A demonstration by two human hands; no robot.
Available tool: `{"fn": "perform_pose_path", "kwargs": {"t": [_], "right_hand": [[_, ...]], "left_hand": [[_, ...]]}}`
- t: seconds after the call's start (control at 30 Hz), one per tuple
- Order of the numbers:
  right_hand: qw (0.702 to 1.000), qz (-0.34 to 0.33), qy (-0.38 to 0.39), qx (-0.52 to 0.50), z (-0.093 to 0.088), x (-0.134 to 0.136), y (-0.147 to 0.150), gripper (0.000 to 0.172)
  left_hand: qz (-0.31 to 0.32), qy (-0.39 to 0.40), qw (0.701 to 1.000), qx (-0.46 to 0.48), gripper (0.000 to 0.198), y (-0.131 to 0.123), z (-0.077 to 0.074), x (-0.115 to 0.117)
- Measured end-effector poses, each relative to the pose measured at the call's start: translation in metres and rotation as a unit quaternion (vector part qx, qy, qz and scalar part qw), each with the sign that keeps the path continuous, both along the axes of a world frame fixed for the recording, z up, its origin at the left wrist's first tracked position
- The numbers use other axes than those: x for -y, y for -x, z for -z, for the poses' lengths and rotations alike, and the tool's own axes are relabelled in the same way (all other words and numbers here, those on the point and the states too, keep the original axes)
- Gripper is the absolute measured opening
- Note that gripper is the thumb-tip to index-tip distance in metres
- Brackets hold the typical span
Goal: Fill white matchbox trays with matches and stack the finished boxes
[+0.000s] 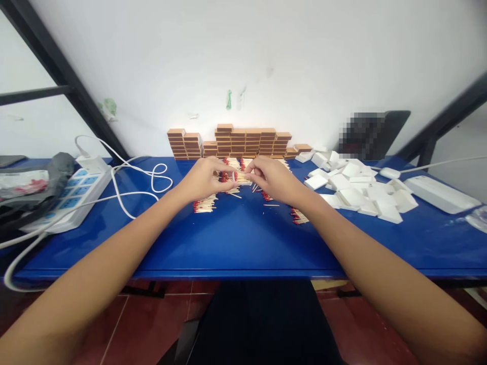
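A small white piece (233, 176), seemingly a card tray, sits over the worktop (243, 238) toward its back edge, pinched between the left hand's (205, 178) thumb and fingers. It should be light and easily crushed, best held by its sides. The right hand (277, 178) bends over matches (205, 204), probably stiff but snappable; whether it grips any, I cannot tell. Brown boxes (245, 139) line the back edge, contents hidden; white trays (355, 187) heap toward the right edge.

White piece (233, 176) in left hand (207, 178), right hand (276, 177) near, matches (205, 204) around
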State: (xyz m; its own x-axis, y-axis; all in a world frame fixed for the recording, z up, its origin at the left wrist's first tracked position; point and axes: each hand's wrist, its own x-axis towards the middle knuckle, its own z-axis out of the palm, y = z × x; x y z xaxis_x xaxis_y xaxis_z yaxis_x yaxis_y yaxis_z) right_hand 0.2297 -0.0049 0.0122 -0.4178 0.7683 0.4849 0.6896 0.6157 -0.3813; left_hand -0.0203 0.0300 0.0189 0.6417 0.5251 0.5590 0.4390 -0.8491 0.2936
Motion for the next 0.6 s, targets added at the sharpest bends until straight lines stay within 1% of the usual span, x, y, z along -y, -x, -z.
{"fn": "perform_pose_path", "kwargs": {"t": [0.13,0.27,0.37,0.47,0.53,0.6], "right_hand": [[1.0,0.004,-0.01,-0.022,-0.005,0.003,0.0,0.011],[0.999,0.006,-0.02,-0.043,-0.005,0.006,0.005,0.014],[1.0,-0.007,-0.001,-0.026,0.004,0.008,0.012,0.014],[0.998,-0.044,0.045,0.014,0.017,0.008,0.02,0.007],[0.995,-0.058,0.069,0.032,0.024,0.008,0.022,0.007],[0.994,-0.062,0.076,0.04,0.027,0.007,0.023,0.009]], "left_hand": [[-0.017,0.004,1.0,0.0,0.028,0.002,0.0,-0.002],[-0.075,-0.005,0.997,0.006,0.025,0.005,-0.002,-0.004],[-0.103,-0.001,0.995,0.008,0.02,0.007,-0.004,-0.005],[-0.12,0.001,0.993,0.006,0.019,0.007,-0.004,-0.006],[-0.122,-0.001,0.993,0.004,0.019,0.007,-0.004,-0.005],[-0.115,-0.001,0.993,0.003,0.017,0.006,-0.004,-0.005]]}}
